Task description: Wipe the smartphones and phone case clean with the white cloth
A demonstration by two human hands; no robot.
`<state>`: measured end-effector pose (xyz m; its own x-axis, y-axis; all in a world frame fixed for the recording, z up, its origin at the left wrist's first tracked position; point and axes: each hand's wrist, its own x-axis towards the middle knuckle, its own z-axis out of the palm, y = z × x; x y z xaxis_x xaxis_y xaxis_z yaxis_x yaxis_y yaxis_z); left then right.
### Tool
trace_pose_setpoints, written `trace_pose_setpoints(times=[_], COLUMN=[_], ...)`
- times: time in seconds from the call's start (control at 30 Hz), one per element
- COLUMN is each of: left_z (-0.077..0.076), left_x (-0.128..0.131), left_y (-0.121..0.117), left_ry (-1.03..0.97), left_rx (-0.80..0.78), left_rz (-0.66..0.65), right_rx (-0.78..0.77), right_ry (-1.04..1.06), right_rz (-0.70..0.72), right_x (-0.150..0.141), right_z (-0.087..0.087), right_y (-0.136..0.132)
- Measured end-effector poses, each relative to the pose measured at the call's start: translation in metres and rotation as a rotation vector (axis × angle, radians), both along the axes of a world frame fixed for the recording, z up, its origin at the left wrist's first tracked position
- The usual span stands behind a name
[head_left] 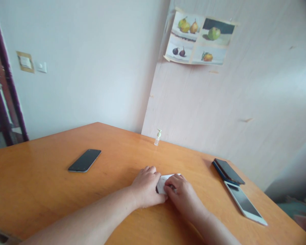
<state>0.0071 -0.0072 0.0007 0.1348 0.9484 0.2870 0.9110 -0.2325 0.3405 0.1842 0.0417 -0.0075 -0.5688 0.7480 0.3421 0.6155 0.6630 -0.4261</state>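
Observation:
A small white flat object (pixel 163 181) lies at the middle of the table, between my two hands; its kind I cannot make out, as my fingers hide much of it. My left hand (pixel 148 186) wraps its left side, with the thumb stretched along the near edge. The fingers of my right hand (pixel 180 191) are curled in a pinch over its right part. Beside my left thumb a dark patch shows on the object's lower left corner.
A black-screened phone (pixel 85 160) lies to the left. At the right rest a dark phone (pixel 229 170) on a blue item (pixel 218 171) and a white tablet (pixel 246 201). A small pump bottle (pixel 157 137) stands near the wall on the wooden table (pixel 40 177).

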Motion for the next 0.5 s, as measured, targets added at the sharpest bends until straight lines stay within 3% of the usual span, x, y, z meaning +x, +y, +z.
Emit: trace_pose_setpoints(times=[0.1,0.33,0.4,0.5], left_z=[0.000,0.001,-0.001,-0.003], left_x=[0.000,-0.003,-0.004,-0.004], left_y=[0.000,0.000,0.001,0.003], left_ry=[0.001,-0.041,-0.044,-0.035], left_rx=[-0.008,-0.029,-0.032,-0.029], left_rz=[-0.010,-0.027,-0.027,-0.020], right_rx=[-0.017,0.010,-0.002,-0.025], right_ry=[0.009,-0.040,-0.039,0.009], right_rz=[-0.008,-0.318,-0.288,-0.115], right_x=[0.003,0.028,0.025,0.010], right_z=[-0.002,-0.009,-0.007,-0.002], right_y=[0.004,0.032,0.027,0.009])
